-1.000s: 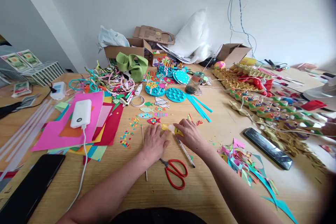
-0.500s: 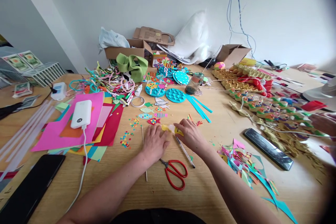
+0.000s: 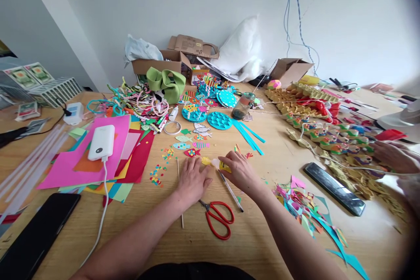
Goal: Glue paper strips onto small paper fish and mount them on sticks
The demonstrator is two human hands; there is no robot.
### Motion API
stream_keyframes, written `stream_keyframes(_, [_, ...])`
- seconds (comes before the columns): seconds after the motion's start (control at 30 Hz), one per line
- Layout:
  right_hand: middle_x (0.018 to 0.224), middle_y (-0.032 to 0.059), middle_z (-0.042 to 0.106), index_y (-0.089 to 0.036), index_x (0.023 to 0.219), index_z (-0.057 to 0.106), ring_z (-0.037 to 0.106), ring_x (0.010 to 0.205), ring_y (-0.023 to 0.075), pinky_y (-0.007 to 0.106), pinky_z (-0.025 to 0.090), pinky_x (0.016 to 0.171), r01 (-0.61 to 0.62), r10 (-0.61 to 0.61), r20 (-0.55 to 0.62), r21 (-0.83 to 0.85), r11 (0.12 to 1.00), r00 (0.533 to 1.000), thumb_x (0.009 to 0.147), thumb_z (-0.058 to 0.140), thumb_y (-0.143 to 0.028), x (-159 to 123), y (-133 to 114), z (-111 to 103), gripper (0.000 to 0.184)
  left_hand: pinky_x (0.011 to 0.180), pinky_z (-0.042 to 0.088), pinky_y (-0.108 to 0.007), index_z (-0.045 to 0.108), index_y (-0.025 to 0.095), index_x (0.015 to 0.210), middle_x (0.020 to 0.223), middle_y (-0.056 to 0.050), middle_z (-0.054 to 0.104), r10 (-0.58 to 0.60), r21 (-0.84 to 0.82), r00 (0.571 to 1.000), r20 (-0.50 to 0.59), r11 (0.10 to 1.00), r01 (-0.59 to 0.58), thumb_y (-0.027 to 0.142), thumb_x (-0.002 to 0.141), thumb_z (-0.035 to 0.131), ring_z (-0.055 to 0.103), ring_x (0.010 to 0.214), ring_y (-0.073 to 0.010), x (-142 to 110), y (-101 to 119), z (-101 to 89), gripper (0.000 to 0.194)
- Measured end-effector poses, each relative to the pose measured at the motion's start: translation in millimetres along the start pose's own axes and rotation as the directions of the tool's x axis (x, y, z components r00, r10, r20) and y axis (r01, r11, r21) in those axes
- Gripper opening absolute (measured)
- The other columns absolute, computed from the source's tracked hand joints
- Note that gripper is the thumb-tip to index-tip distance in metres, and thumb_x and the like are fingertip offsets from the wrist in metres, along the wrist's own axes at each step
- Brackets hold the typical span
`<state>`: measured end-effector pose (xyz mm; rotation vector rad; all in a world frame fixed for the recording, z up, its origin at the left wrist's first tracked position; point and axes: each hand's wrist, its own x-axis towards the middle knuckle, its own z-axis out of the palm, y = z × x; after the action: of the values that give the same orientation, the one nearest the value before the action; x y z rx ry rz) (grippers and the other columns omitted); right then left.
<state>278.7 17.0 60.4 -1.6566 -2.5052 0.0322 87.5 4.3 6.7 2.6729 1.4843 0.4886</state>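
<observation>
Head view: the left hand [image 3: 192, 183] lies palm down on the table [image 3: 157, 236], its fingers stretched and loosely spread rather than clenched, the tips on or right at the near side of the yellow fish [image 3: 206, 160], apparently to keep so light a piece from sliding; the right hand [image 3: 241, 170] grasps a yellow bottle [image 3: 225, 166] between curled fingers and thumb, tipped over low so that its pale nozzle [image 3: 215, 162] points left at the fish's end, a hold that seems meant for fine aim; whether nozzle and paper touch, I cannot tell. That fish sits flat on the wood between the two hands, just below the red fish [image 3: 192, 152], likely so that both hands can reach it with forearms resting; the other cut fish stand in loose rows beyond, perhaps to keep them apart and within sight; paper dots [image 3: 157, 174] lie in small clusters left of the left hand, close enough for easy picking. The scissors [image 3: 220, 221] rest with their red handles toward the person, which would suit a quick grab; the pen [image 3: 232, 192] lies slantwise between the forearms and the stick [image 3: 180, 192] beside the left wrist, both seemingly just set aside; scraps [image 3: 300, 205] are heaped to the right, presumably out of the way, while a co-worker's hand [image 3: 393, 155] reaches the painted egg trays [image 3: 341, 138] farther right.
</observation>
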Motion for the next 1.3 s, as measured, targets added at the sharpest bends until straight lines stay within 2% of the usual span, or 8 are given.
stream_keyframes(0.13, [0.095,0.0077,0.058,-0.021,0.114,0.063,0.057,0.089,0.0208,0.032,0.045,0.082,-0.021,0.029,-0.031,0.218,0.976,0.999,0.079,0.063,-0.029,-7,9,6,0.036,0.106,0.026,-0.052,0.056,0.024,0.121,0.131,-0.013,0.047,-0.002,0.009,1.0,0.007,1.0,0.002,0.044,0.089,0.042,0.033,0.129,-0.0286,1,1,-2.3,0.04])
stream_keyframes(0.27, [0.097,0.0061,0.059,-0.022,0.114,0.063,0.06,0.085,0.0185,0.031,0.046,0.081,-0.083,0.134,-0.085,0.442,0.893,0.987,0.078,0.063,-0.032,-11,12,10,0.038,0.106,0.026,-0.052,0.056,0.024,0.12,0.131,-0.013,0.047,-0.008,0.008,1.0,0.004,1.0,0.008,0.043,0.088,0.044,0.032,0.129,-0.0285,1,1,-2.9,0.039])
stream_keyframes(0.43, [0.094,0.0046,0.061,-0.022,0.111,0.064,0.061,0.084,0.0179,0.03,0.046,0.076,-0.179,0.261,-0.076,0.548,0.817,0.962,0.077,0.062,-0.037,-9,18,11,0.037,0.105,0.027,-0.052,0.056,0.024,0.121,0.131,-0.013,0.047,-0.002,0.003,1.0,-0.003,1.0,0.002,0.041,0.087,0.048,0.033,0.128,-0.0293,0,0,-1.9,0.039])
stream_keyframes(0.6, [0.088,0.0051,0.061,-0.019,0.106,0.067,0.06,0.075,0.0172,0.028,0.043,0.069,-0.322,0.399,-0.106,0.422,0.847,0.911,0.076,0.059,-0.04,1,37,12,0.038,0.105,0.027,-0.05,0.057,0.022,0.12,0.13,-0.014,0.048,0.016,0.006,1.0,-0.008,1.0,-0.016,0.041,0.086,0.049,0.034,0.127,-0.0291,1,0,-2.6,0.039])
stream_keyframes(0.7, [0.084,0.0053,0.062,-0.019,0.104,0.069,0.059,0.074,0.0177,0.027,0.041,0.066,-0.377,0.426,-0.094,0.321,0.868,0.9,0.075,0.058,-0.039,11,44,13,0.038,0.105,0.027,-0.051,0.057,0.023,0.12,0.13,-0.014,0.048,0.018,0.005,1.0,-0.019,1.0,-0.018,0.041,0.087,0.048,0.034,0.127,-0.029,1,0,-2.9,0.039])
stream_keyframes(0.93, [0.088,0.0062,0.064,-0.019,0.105,0.07,0.059,0.077,0.018,0.025,0.039,0.067,-0.419,0.435,-0.037,0.206,0.884,0.9,0.074,0.057,-0.037,26,45,11,0.038,0.104,0.026,-0.052,0.057,0.023,0.119,0.13,-0.014,0.048,0.018,-0.006,0.999,-0.032,1.0,-0.018,0.041,0.086,0.049,0.035,0.126,-0.0296,0,-1,-2.0,0.038])
stream_keyframes(1.3, [0.091,0.007,0.066,-0.02,0.104,0.07,0.06,0.079,0.0197,0.025,0.037,0.066,-0.454,0.458,0.022,0.174,0.874,0.889,0.074,0.056,-0.039,27,42,9,0.039,0.104,0.028,-0.05,0.057,0.023,0.119,0.131,-0.014,0.047,0.022,-0.011,0.999,-0.028,1.0,-0.023,0.04,0.086,0.049,0.034,0.127,-0.0292,1,-2,-1.2,0.038])
